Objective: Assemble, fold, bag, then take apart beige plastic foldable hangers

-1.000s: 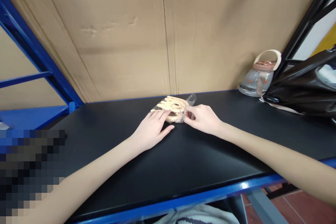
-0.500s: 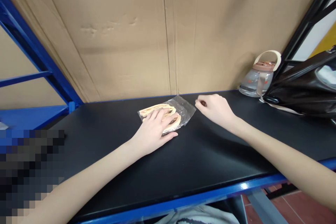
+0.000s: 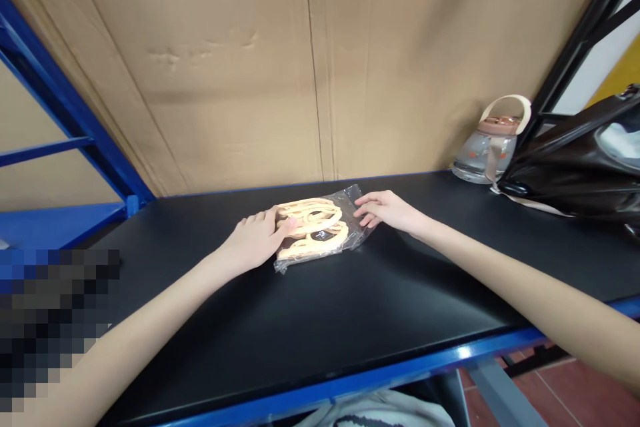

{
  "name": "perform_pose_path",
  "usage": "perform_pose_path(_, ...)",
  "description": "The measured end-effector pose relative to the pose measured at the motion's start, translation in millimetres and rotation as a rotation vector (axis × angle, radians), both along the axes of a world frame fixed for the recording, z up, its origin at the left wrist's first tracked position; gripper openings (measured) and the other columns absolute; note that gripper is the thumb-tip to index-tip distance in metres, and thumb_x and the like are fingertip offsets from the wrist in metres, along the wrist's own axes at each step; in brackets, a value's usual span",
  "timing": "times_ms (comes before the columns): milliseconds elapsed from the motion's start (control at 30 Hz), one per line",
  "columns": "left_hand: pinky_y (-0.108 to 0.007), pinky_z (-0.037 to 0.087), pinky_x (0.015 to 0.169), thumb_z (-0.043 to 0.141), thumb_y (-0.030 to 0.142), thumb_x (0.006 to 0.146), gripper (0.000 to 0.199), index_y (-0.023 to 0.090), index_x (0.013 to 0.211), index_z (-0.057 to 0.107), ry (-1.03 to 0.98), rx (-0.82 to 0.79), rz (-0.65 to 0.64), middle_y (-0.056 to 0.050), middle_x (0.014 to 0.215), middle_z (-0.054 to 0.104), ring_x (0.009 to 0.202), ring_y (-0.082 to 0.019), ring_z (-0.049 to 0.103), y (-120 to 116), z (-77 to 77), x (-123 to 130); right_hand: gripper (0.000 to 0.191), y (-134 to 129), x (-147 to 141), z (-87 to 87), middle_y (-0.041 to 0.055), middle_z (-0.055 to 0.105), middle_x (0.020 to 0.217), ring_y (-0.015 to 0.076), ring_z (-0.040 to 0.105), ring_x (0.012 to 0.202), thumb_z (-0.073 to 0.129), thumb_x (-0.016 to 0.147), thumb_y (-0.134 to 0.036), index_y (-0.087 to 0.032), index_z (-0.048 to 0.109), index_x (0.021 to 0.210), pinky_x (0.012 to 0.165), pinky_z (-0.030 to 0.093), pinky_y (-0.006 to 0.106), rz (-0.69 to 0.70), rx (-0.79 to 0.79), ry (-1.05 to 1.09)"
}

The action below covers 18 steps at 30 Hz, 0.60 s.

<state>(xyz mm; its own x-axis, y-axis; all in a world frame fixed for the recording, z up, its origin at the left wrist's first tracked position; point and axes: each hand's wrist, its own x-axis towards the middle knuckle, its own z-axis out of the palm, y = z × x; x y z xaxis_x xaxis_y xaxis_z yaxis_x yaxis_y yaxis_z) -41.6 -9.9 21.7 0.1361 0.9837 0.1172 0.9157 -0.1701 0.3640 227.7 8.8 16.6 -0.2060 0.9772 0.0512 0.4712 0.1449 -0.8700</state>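
A clear plastic bag (image 3: 353, 203) lies on the black tabletop, with pale yellow looped strips (image 3: 327, 221) inside; what the strips are I cannot tell. At the bag's left end, my left hand (image 3: 255, 237) is closed on the edge, thumb on top and fingertips partly hidden behind. My right hand (image 3: 387, 210) is at the loose plastic of the right end, its fingers spread and the fingertips at or just above the film.
A clear water bottle (image 3: 487, 150) with a pinkish lid and cream handle stands at the back right, beside a black shiny bag (image 3: 575, 160). Cardboard (image 3: 225, 80) walls the back. Blue metal framing (image 3: 107, 170) rises at the left, and a blue rail (image 3: 320, 390) edges the front.
My left hand has moved off the top of the bag to its left edge. My right hand has uncurled its fingers and come to the right end. The bag has turned slightly.
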Motion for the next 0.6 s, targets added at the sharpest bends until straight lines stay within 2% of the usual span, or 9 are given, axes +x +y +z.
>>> perform_pose_path(100,-0.043,0.033,0.104,0.057,0.054,0.083,0.066,0.018,0.136,0.045,-0.435,-0.108,0.005,-0.017,0.137,0.052,0.128,-0.036,0.046,-1.8,-0.8,6.9,0.013,-4.2,-2.9,2.3,0.0131,0.069,0.107,0.0171,0.072,0.076,0.052,0.088,-0.014,-0.016,0.054,0.1,0.071,0.061,0.031,0.034,-0.12,0.188)
perform_pose_path(200,-0.033,0.04,0.1,0.064,0.041,0.083,0.074,0.021,0.144,0.029,-0.869,-0.181,0.06,-0.013,0.139,0.051,0.122,-0.027,0.053,-10.2,1.0,22.6,0.018,-4.4,-2.9,-1.4,0.0103,0.071,0.095,0.0184,0.072,0.075,0.064,0.081,-0.013,-0.019,0.049,0.088,0.068,0.063,0.028,0.026,-0.194,0.421)
perform_pose_path(267,-0.03,0.044,0.095,0.066,0.03,0.083,0.071,0.02,0.143,0.029,-1.076,-0.226,0.113,-0.012,0.131,0.058,0.113,-0.023,0.06,-15.3,3.6,31.1,0.033,-1.8,-1.3,-5.6,0.0067,0.071,0.083,0.0175,0.071,0.071,0.07,0.073,-0.008,-0.021,0.04,0.078,0.064,0.063,0.027,0.01,-0.176,0.493)
perform_pose_path(333,-0.03,0.047,0.091,0.065,0.018,0.082,0.063,0.017,0.137,0.036,-1.247,-0.256,0.176,-0.012,0.117,0.065,0.103,-0.021,0.064,-17.4,6.1,35.0,0.045,0.6,-0.1,-9.0,0.0033,0.071,0.078,0.0162,0.07,0.069,0.074,0.066,-0.005,-0.023,0.033,0.074,0.061,0.063,0.026,0.006,-0.147,0.517)
perform_pose_path(433,-0.029,0.052,0.083,0.06,0.006,0.08,0.036,0.013,0.114,0.053,-1.413,-0.315,0.209,-0.01,0.101,0.068,0.089,-0.018,0.067,-15.7,8.1,33.3,0.045,-0.2,-0.8,-9.6,0.0017,0.07,0.076,0.015,0.069,0.072,0.073,0.067,-0.007,-0.023,0.031,0.073,0.058,0.061,0.023,0.035,-0.121,0.507)
perform_pose_path(500,-0.027,0.053,0.077,0.058,0.005,0.079,0.016,0.012,0.094,0.06,-1.434,-0.368,0.191,-0.009,0.093,0.068,0.082,-0.016,0.066,-13.4,8.3,30.1,0.042,-3.9,-2.5,-7.3,0.0024,0.071,0.08,0.0146,0.069,0.077,0.071,0.07,-0.011,-0.023,0.031,0.072,0.059,0.06,0.021,0.082,-0.112,0.491)
perform_pose_path(600,-0.023,0.053,0.071,0.059,0.005,0.079,0.008,0.011,0.077,0.063,-1.416,-0.397,0.18,-0.008,0.086,0.067,0.074,-0.014,0.064,-11.3,8.5,26.0,0.041,-10.4,-4.8,-2.4,0.0035,0.072,0.087,0.0145,0.069,0.083,0.072,0.072,-0.017,-0.022,0.031,0.071,0.064,0.059,0.021,0.157,-0.115,0.485)
